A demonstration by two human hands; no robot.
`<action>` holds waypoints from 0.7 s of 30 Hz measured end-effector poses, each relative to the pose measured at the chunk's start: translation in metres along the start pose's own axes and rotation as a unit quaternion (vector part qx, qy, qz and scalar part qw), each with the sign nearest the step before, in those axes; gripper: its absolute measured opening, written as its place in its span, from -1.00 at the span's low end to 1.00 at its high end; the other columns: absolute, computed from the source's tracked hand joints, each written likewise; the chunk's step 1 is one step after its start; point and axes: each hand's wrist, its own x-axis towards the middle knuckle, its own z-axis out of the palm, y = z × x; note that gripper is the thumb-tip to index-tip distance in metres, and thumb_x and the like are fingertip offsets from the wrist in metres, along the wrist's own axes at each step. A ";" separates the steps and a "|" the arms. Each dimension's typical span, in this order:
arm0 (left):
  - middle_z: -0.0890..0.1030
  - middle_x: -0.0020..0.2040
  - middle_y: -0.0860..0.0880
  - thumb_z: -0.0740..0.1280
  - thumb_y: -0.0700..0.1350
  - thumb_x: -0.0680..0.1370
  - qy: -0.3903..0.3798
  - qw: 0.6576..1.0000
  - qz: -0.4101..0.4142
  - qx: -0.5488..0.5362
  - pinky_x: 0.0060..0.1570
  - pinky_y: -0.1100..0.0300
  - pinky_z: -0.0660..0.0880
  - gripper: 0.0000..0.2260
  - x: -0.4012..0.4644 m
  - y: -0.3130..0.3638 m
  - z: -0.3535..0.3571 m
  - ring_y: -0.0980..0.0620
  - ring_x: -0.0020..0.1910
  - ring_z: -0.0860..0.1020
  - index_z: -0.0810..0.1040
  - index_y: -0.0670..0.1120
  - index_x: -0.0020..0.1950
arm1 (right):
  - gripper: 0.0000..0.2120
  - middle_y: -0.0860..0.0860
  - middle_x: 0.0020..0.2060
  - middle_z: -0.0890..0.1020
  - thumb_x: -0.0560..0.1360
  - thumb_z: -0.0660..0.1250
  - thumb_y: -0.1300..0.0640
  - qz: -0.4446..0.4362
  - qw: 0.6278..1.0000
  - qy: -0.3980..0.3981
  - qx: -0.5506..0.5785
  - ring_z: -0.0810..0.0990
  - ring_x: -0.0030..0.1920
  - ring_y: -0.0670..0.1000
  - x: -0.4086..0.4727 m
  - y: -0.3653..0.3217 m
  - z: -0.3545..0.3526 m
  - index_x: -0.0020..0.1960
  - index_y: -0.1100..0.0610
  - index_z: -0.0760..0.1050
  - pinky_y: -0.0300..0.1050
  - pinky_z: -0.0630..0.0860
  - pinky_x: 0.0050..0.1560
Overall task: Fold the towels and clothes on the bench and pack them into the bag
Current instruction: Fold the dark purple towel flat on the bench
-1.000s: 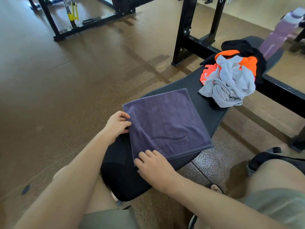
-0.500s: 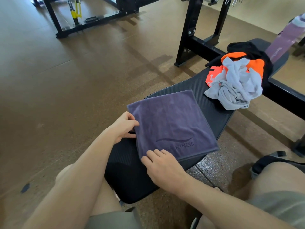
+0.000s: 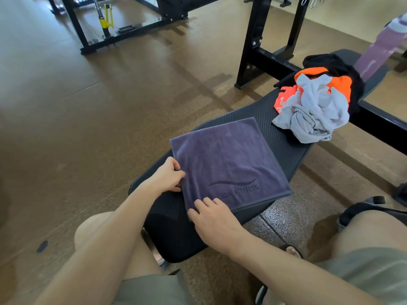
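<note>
A folded purple-grey towel with a printed logo lies flat on the black bench pad. My left hand holds the towel's left edge, fingers curled at the hem. At the near left corner, my right hand rests on the cloth with its fingers laid straight. Farther along the bench sits a crumpled pile: a light grey garment on top of an orange one and a black one. A dark bag lies on the floor at the right, mostly hidden behind my knee.
A purple bottle stands beyond the pile. Black rack uprights rise behind the bench, and its side rail runs along the right. Another machine frame stands far left on the brown floor. My knees flank the bench end.
Both hands stay at the towel's left edge and near corner. The towel has not moved on the bench; only the view has shifted a little.
</note>
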 end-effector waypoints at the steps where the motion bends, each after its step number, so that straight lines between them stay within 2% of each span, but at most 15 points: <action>1: 0.59 0.09 -0.12 0.26 -0.27 0.63 -0.004 1.000 -0.009 -0.021 -0.06 0.02 0.68 -0.84 -0.002 -0.001 0.000 -0.06 0.01 0.66 0.36 -0.05 0.12 | -0.85 0.02 -0.14 0.52 0.49 0.37 0.14 0.005 1.000 0.002 -0.007 0.48 -0.20 0.06 0.000 -0.001 0.000 0.06 0.08 0.52 -0.03 0.41 -0.23; 5: 0.58 0.09 -0.11 0.32 -0.31 0.60 0.002 1.000 -0.012 -0.002 -0.03 -0.02 0.68 -0.78 -0.011 -0.008 0.007 -0.04 0.02 0.65 0.34 -0.06 0.09 | -0.76 0.05 -0.08 0.54 0.48 0.40 0.18 0.005 1.000 0.002 -0.017 0.52 -0.16 0.07 0.002 -0.005 0.000 0.13 0.11 0.51 -0.02 0.45 -0.20; 9: 0.57 0.01 -0.10 0.40 -0.27 0.57 0.053 0.998 -0.004 0.037 -0.06 -0.03 0.68 -0.78 -0.017 -0.014 0.018 -0.03 -0.06 0.63 0.36 -0.09 0.03 | -0.84 0.03 -0.11 0.52 0.48 0.34 0.10 0.004 1.000 0.026 0.009 0.52 -0.14 0.08 -0.001 -0.002 0.001 0.06 0.07 0.48 -0.01 0.45 -0.19; 12: 0.59 -0.07 -0.09 0.44 -0.18 0.53 0.095 0.989 0.029 0.106 -0.09 -0.07 0.64 -0.75 -0.024 -0.022 0.029 -0.07 -0.14 0.62 0.35 -0.06 -0.05 | -0.84 0.01 -0.14 0.50 0.47 0.26 -0.04 0.105 0.989 0.065 0.080 0.52 -0.11 0.11 -0.019 0.030 -0.005 -0.07 0.03 0.39 0.07 0.48 -0.14; 15: 0.59 -0.05 -0.07 0.39 -0.05 0.57 0.099 0.989 0.020 0.111 -0.07 -0.05 0.61 -0.79 -0.034 -0.023 0.037 -0.07 -0.13 0.62 0.35 -0.05 0.00 | -0.86 -0.01 -0.11 0.52 0.55 0.28 -0.02 0.298 0.939 0.097 0.143 0.52 -0.10 0.05 -0.052 0.095 -0.014 -0.07 0.04 0.40 0.04 0.51 -0.10; 18: 0.61 -0.02 -0.09 0.33 -0.08 0.61 0.080 0.995 -0.022 0.059 -0.03 -0.08 0.65 -0.78 -0.044 -0.024 0.043 -0.09 -0.14 0.67 0.31 -0.08 0.11 | -0.83 0.04 -0.04 0.50 0.56 0.34 0.01 0.470 0.854 0.112 0.192 0.51 -0.10 0.04 -0.086 0.156 -0.021 -0.03 0.06 0.39 -0.05 0.43 -0.14; 20: 0.60 -0.01 -0.10 0.33 -0.14 0.62 0.065 0.996 -0.044 0.040 -0.04 -0.07 0.66 -0.79 -0.052 -0.025 0.048 -0.09 -0.15 0.68 0.31 -0.10 0.14 | -0.76 0.09 -0.04 0.54 0.54 0.39 -0.02 0.520 0.808 0.092 0.261 0.53 -0.09 0.10 -0.097 0.179 -0.014 -0.01 0.10 0.41 -0.03 0.41 -0.14; 21: 0.59 0.01 -0.10 0.33 -0.16 0.61 0.059 0.996 -0.056 0.028 -0.05 -0.06 0.67 -0.81 -0.055 -0.027 0.050 -0.09 -0.14 0.67 0.33 -0.10 0.13 | -0.74 0.11 -0.07 0.58 0.53 0.41 -0.03 0.527 0.783 0.086 0.319 0.56 -0.10 0.13 -0.099 0.184 -0.010 -0.03 0.11 0.42 0.02 0.48 -0.12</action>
